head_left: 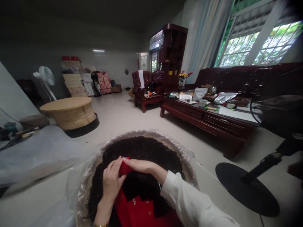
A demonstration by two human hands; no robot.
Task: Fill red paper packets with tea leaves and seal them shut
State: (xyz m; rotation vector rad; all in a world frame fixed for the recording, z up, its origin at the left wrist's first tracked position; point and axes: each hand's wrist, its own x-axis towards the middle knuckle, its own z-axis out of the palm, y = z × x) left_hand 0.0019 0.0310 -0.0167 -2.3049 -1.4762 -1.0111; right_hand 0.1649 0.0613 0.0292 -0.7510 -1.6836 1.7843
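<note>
Both hands are together over a large round basket [189, 164] lined with clear plastic and filled with dark, loose leaf-like material [146, 148]. Between them is a small red packet [125, 169]. My left hand [111, 178] is closed around its near and left side, thumb underneath. Across its top right reaches my right hand [136, 164], fingers closed on the upper edge and partly hidden. More flat red packets [140, 211] lie overlapping on the dark material below my wrists, at the front of the basket.
A black fan stand [247, 189] is on the floor at right. Beyond it stands a low dark wooden table [189, 110] covered with bags and small items. Clear plastic sheeting [40, 154] spreads at left, near a round container with a wooden lid [67, 104].
</note>
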